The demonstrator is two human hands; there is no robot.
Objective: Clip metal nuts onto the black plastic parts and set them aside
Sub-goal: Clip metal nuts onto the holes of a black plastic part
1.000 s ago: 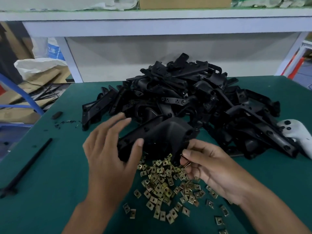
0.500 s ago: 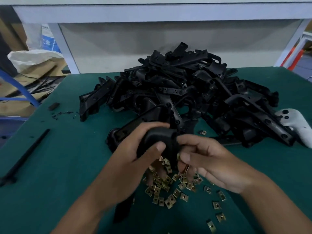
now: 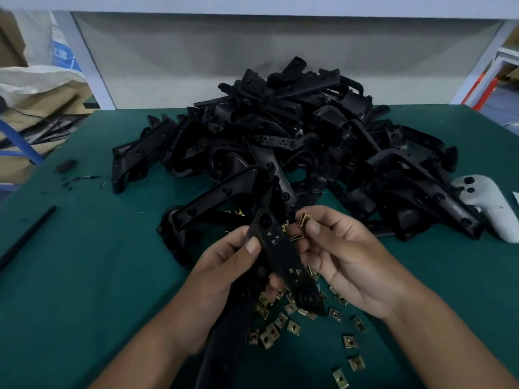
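The left hand (image 3: 224, 273) grips one black part (image 3: 283, 259); the right hand (image 3: 345, 256) pinches one nut (image 3: 304, 220) (loose nuts (image 3: 292, 327) too many to count).

Two bare forearms reach in from the bottom edge, hands meeting at centre. The left hand (image 3: 224, 279) curls around a black part (image 3: 283, 262), thumb pressed along its upper face and fingertips wrapped underneath. The right hand (image 3: 345, 265), just beside it, pinches a nut (image 3: 303, 220) between thumb and forefinger, its other fingers loosely curled.
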